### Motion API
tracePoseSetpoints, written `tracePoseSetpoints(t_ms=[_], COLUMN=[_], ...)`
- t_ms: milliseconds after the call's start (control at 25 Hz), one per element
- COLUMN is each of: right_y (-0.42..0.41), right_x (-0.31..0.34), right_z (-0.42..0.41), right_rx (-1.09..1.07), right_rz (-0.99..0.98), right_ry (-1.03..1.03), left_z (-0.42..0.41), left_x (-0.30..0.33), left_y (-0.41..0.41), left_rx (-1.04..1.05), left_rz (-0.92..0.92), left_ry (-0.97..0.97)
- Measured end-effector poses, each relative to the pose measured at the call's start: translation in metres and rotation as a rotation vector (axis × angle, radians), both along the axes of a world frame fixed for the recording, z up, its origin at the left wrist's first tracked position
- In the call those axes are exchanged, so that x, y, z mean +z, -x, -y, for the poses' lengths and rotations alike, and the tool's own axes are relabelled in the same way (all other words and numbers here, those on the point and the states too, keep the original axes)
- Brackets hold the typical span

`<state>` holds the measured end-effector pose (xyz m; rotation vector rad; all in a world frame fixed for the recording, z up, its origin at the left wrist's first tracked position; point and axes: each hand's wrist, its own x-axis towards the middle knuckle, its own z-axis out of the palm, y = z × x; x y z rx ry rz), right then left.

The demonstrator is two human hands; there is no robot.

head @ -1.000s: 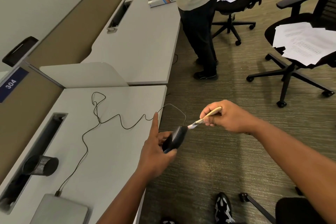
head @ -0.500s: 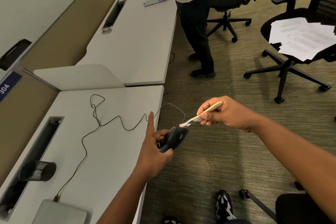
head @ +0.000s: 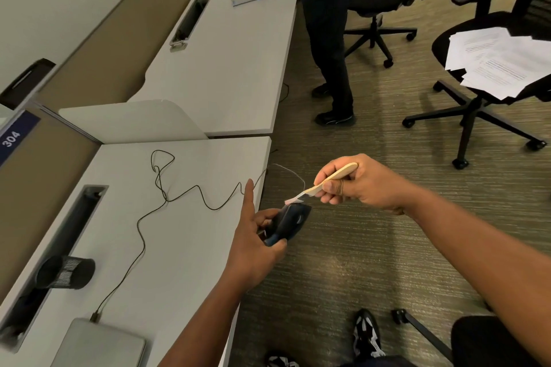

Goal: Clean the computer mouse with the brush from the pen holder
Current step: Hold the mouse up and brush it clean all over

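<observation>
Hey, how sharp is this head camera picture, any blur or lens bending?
Head view: the black mesh pen holder is smeared by motion blur; the white bristles of the wooden brush look soft; wide-angle distortion tilts the white desk edges; lighting is even and soft.

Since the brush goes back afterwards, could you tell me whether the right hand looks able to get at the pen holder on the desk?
Probably not directly: the pen holder lies far left, beyond the left hand holding the mouse, and the right hand is out over the floor.
</observation>
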<state>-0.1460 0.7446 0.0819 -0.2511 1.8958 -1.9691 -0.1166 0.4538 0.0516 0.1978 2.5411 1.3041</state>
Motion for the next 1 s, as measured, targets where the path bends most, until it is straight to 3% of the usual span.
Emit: tracePoseSetpoints(t_ms=[240,440,560,680,840,1000], right_y=[-0.003,-0.007,-0.011,-0.013,-0.013,-0.012], right_x=[-0.001,-0.007,0.004,0.011,0.011,0.009], right_z=[-0.015,-0.009,0.001,0.024,0.042,0.041], right_rx=[-0.011,-0.076,-0.287,-0.272,-0.223,-0.314], right_rz=[0.071,-0.025,-0.103,-0.158,-0.096,-0.213], right_ry=[0.062,-0.17,0.006,0.111,-0.032,-0.22], left_z=[0.008,0.008,0.006,0.002,-0.001,0.0], left_x=[-0.001,-0.002,-0.002,-0.002,0.0,0.0], left_y=[-0.003,0.001,0.004,0.002,0.002,0.001], left_rx=[0.095,0.182,0.2,0.199,0.213,0.224], left_rz=[0.081,0.182,0.198,0.212,0.196,0.193], left_ry=[-0.134,-0.297,-0.305,-0.295,-0.281,-0.273])
